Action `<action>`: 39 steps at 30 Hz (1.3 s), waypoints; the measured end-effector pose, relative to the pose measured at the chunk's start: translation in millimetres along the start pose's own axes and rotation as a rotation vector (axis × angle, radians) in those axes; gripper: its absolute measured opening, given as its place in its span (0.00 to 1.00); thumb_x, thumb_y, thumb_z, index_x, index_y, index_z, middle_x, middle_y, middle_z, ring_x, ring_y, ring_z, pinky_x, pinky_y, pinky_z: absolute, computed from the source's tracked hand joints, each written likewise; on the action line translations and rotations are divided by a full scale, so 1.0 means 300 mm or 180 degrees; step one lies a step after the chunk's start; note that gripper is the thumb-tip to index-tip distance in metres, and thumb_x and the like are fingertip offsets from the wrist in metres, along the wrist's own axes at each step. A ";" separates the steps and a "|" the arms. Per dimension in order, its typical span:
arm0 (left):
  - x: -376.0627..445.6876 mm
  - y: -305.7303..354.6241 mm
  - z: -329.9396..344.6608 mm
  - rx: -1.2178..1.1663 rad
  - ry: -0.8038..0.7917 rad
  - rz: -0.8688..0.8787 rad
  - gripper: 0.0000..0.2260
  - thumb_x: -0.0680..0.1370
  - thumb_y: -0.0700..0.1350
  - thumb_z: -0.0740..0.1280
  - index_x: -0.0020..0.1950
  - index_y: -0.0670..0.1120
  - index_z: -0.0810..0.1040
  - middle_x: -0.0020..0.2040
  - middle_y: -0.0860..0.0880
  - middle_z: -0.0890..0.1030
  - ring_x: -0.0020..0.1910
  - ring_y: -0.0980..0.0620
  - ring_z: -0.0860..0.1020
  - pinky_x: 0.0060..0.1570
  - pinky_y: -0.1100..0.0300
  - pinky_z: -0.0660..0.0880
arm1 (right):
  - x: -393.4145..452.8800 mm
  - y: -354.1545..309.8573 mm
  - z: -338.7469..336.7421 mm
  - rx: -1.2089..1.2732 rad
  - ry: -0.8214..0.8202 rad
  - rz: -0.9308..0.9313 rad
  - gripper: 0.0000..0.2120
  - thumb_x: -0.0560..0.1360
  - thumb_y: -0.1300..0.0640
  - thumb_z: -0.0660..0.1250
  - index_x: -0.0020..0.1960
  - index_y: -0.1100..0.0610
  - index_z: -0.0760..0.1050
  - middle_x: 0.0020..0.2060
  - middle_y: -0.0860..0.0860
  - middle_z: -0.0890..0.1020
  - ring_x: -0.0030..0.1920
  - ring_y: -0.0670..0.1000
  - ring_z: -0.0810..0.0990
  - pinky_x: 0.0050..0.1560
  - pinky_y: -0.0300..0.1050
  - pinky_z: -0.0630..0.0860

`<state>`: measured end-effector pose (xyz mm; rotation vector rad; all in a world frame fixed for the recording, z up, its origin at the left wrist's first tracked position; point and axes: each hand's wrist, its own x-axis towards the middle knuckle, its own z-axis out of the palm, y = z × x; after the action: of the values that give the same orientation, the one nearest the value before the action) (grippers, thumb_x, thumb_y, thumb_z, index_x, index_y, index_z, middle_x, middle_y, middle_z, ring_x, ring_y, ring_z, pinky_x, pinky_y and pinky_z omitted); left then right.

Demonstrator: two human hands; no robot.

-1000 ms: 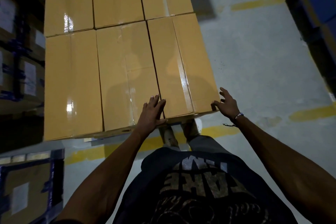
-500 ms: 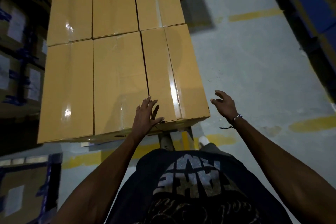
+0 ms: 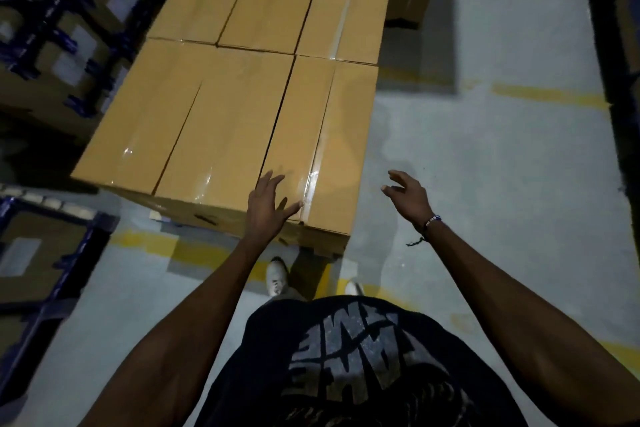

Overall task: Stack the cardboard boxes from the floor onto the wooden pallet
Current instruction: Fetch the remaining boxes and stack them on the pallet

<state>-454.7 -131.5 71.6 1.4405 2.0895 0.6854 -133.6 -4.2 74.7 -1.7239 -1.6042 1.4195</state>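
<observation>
Several tan cardboard boxes sit side by side in two rows as a flat layer, the stack of boxes point(image 3: 221, 107) filling the upper middle of the view. The nearest right box point(image 3: 322, 135) has shiny tape along its top. My left hand point(image 3: 268, 208) lies flat with fingers spread on that box's near edge, holding nothing. My right hand point(image 3: 407, 196) hovers in the air to the right of the box, fingers apart, clear of it. The wooden pallet is hidden under the boxes.
Grey concrete floor point(image 3: 485, 184) with yellow lines point(image 3: 547, 95) spreads to the right. Blue racks with labelled cartons point(image 3: 65, 28) stand at the left, another blue-framed carton point(image 3: 38, 253) at lower left. A dark rack edge point(image 3: 623, 80) runs along the right. My feet stand just before the stack.
My right hand has come off the right box's corner and now hangs free beside it. My left hand stays on the box top. The view has swung, so the stack looks turned.
</observation>
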 end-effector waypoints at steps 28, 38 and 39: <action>-0.533 0.506 0.252 -0.0535 0.1644 -0.0721 0.34 0.76 0.60 0.76 0.77 0.48 0.71 0.81 0.43 0.66 0.81 0.45 0.62 0.73 0.47 0.67 | -0.130 0.008 -0.407 -0.0614 -0.0907 -0.1133 0.25 0.78 0.53 0.72 0.74 0.50 0.72 0.74 0.54 0.73 0.66 0.56 0.79 0.62 0.46 0.75; -0.684 0.653 0.406 -0.0646 0.1842 -0.1012 0.35 0.76 0.60 0.76 0.78 0.47 0.70 0.82 0.44 0.65 0.82 0.45 0.61 0.76 0.45 0.65 | -0.167 0.041 -0.546 -0.0771 -0.1267 -0.1271 0.28 0.79 0.53 0.72 0.77 0.51 0.69 0.73 0.56 0.73 0.69 0.58 0.76 0.64 0.51 0.75; -0.689 0.662 0.423 -0.0670 0.1859 -0.1037 0.35 0.76 0.60 0.75 0.78 0.48 0.70 0.82 0.44 0.64 0.82 0.45 0.61 0.76 0.44 0.66 | -0.157 0.045 -0.558 -0.0775 -0.1306 -0.1274 0.28 0.79 0.53 0.72 0.77 0.51 0.69 0.73 0.56 0.73 0.69 0.58 0.76 0.64 0.51 0.75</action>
<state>-171.0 -249.6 132.9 0.8123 2.5030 1.2537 22.8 6.8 151.4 -1.1668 -2.2692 1.4793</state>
